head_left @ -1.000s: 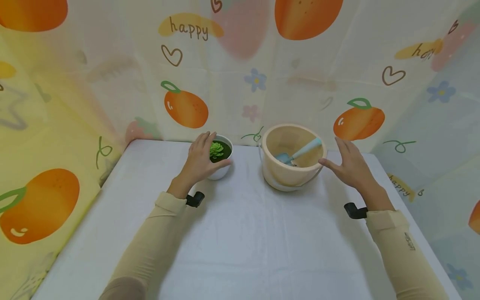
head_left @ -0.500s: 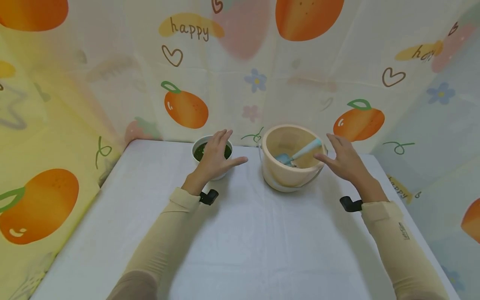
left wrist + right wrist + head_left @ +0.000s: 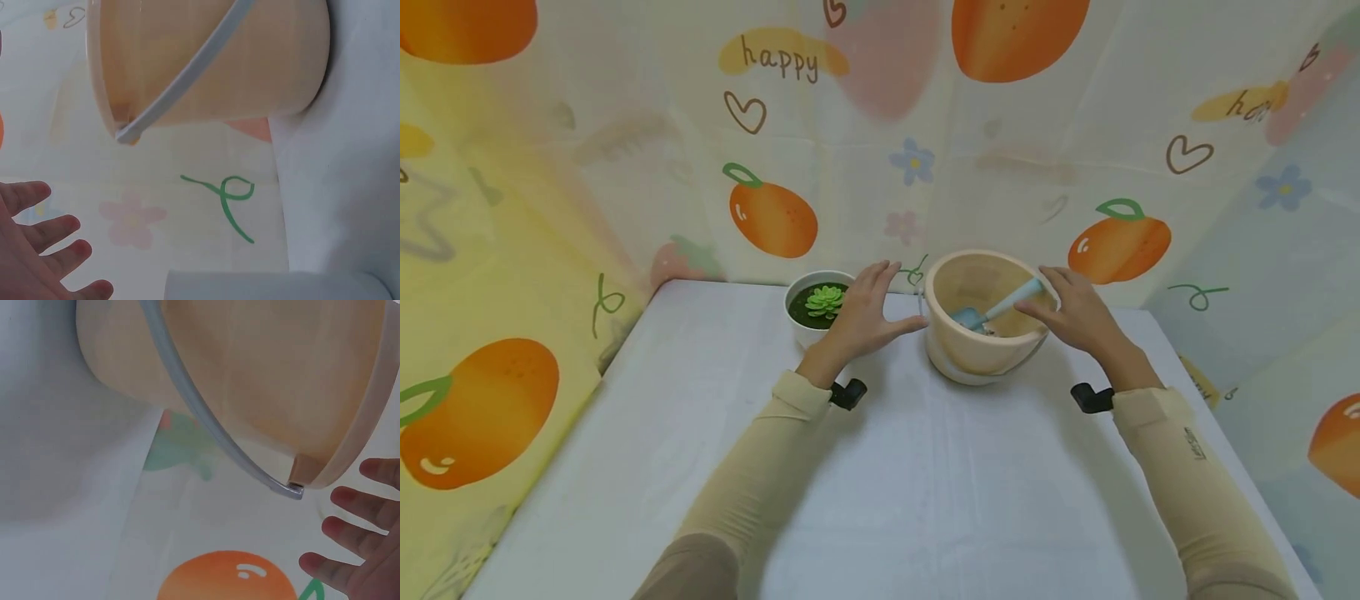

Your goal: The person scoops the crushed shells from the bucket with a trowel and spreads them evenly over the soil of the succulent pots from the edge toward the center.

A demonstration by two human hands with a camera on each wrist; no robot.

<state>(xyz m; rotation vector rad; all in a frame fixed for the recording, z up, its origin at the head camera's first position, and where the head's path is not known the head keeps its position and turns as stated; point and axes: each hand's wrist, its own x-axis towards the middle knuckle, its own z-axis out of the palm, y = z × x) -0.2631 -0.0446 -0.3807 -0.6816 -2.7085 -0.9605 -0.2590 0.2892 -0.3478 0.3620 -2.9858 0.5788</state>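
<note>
Near the surface's [image 3: 887, 500] far edge, in the head view, a smooth cream plastic bucket [image 3: 962, 354] holds a pale-blue trowel [image 3: 1015, 300]; left of it stands a round white pot [image 3: 805, 335] with a rosette-shaped succulent [image 3: 824, 302]. The left hand [image 3: 863, 318] and right hand [image 3: 1078, 315] flank the bucket, apparently reaching; a grip would call for both closing evenly. Left wrist view: spread fingers [image 3: 55, 231], holding nothing, apart from the curved grey handle [image 3: 187, 78]. Right wrist view: fingers likewise spread, just beside the rim [image 3: 362, 434].
</note>
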